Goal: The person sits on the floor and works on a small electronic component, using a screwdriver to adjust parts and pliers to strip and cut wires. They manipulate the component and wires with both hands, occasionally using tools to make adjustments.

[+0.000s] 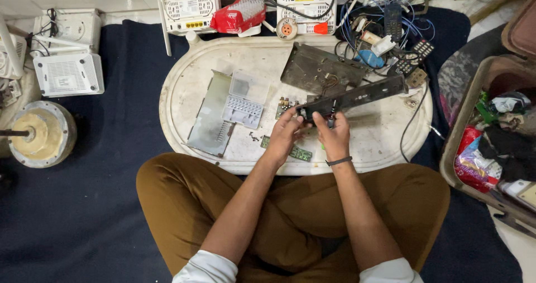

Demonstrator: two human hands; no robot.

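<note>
A long dark front panel (357,95) of an electronic device is held above the white oval tray (184,76), tilted up to the right. My left hand (288,133) grips its left end. My right hand (332,133) holds the panel just beside it, fingers closed on its lower edge. A dark metal chassis (315,68) with wires lies on the tray behind the panel. A small green circuit board (298,152) lies on the tray under my left wrist.
On the tray lie a grey metal cover (209,115) and an open clear bit case (244,101). White routers (190,6) stand behind the tray, with more (68,73) at left. Tangled cables and remotes (399,34) sit at back right. A bin of clutter (497,143) stands at right.
</note>
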